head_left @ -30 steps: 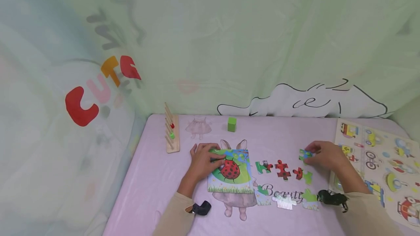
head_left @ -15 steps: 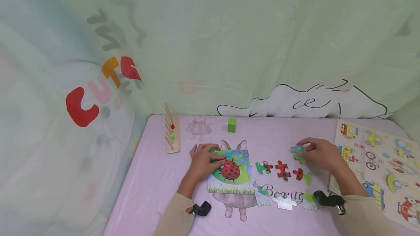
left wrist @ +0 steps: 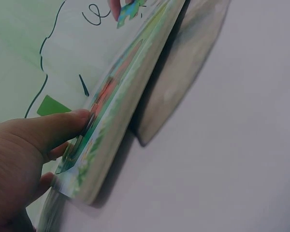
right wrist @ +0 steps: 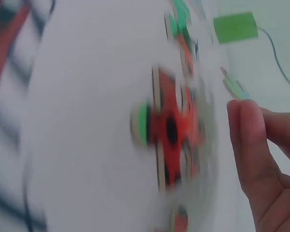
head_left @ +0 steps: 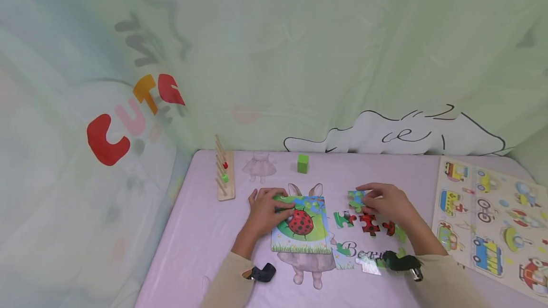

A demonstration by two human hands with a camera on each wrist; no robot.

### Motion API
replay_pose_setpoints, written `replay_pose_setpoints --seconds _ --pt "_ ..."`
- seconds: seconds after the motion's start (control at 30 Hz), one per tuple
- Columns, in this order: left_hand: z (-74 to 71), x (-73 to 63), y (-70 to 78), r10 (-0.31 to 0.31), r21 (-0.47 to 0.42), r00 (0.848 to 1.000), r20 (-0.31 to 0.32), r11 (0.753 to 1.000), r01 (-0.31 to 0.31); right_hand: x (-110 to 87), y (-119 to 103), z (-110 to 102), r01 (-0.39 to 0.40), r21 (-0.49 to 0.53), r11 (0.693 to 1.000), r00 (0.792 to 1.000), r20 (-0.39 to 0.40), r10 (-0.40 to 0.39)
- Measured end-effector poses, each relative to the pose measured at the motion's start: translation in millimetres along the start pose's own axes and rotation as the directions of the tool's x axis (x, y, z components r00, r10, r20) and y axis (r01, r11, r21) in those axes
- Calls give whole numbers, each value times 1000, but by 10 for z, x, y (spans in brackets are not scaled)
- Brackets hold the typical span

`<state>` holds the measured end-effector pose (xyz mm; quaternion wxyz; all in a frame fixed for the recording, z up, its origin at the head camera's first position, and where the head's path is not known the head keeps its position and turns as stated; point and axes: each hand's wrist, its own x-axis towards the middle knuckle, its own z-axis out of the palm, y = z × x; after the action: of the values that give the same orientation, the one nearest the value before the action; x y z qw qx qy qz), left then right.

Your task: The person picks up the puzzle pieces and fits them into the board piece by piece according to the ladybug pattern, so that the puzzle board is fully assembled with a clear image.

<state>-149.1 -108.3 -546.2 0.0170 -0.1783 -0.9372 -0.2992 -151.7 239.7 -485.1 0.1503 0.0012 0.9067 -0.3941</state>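
In the head view my left hand (head_left: 265,210) rests on the left side of a ladybug puzzle board (head_left: 306,240), its thumb on the picture. The left wrist view shows that thumb on the board's face (left wrist: 97,140), close to one edge. My right hand (head_left: 387,202) pinches a blue-and-green jigsaw piece (head_left: 355,199) between thumb and fingers, over the row of loose pieces. Below it lie a green piece with red and black (head_left: 343,219) and a red spotted piece (head_left: 369,223). Another red-and-black piece (head_left: 388,227) is beside the wrist.
Nearer pieces include a pale one (head_left: 370,266) and a grassy one (head_left: 344,261). A wooden peg stand (head_left: 229,184) is back left, with a green block (head_left: 302,163) at the back. A vehicle picture board (head_left: 466,213) covers the right side.
My right hand has moved left across the table with the blue-and-green jigsaw piece, from beside the vehicle board to above the loose pieces. The left hand and ladybug board have stayed put.
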Motion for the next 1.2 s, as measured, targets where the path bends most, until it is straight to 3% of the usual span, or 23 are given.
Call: replay_pose_setpoints --seconds 0.33,0.53,0.9,1.2 --pt "34 13 -37 0 25 1000 5 1000 0 63 -298 361 -26 176 984 999 27 22" --pt "31 16 -30 -3 13 1000 6 1000 3 120 -417 531 3 141 990 1000 12 -5" --pt "32 8 -33 -4 8 1000 9 1000 4 196 -559 739 -53 234 971 999 20 50" --pt "21 11 -15 -3 17 1000 10 1000 3 195 -607 826 -76 130 989 996 -26 80"
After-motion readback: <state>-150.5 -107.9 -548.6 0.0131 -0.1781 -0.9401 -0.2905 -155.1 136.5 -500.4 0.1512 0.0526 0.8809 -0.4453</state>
